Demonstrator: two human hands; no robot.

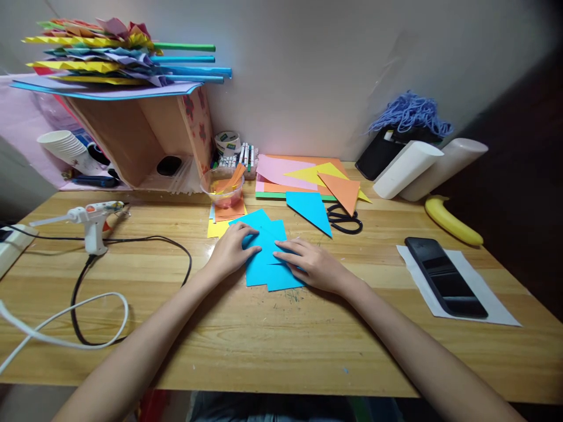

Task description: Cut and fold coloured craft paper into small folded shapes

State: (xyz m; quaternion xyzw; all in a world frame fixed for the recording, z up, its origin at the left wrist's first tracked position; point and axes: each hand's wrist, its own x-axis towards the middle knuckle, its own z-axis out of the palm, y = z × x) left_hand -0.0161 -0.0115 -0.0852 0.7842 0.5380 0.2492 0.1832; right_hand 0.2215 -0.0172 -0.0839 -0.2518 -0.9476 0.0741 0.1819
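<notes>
Several overlapping pieces of bright blue paper [266, 272] lie on the table in front of me. Resting on their left side is my left hand [229, 251], with its thumb and fingers apart and slightly bent. My right hand [315, 265] lies on the right side of the blue paper, its fingers stretched out and spread. Neither hand visibly grips anything. Behind the right hand lies a separate cut blue paper piece [310, 208]. Scissors with black handles [347, 223] lie beside it, their blades hidden under an orange triangle of paper [343, 189].
Coloured sheets [281, 170] lie by the wall. A clear bowl [222, 187] holds paper scraps. At left are a glue gun [93, 225], looping cables and a box [145, 135] under paper flowers. On the right are a phone [444, 275], a banana [453, 221] and white rolls [407, 170].
</notes>
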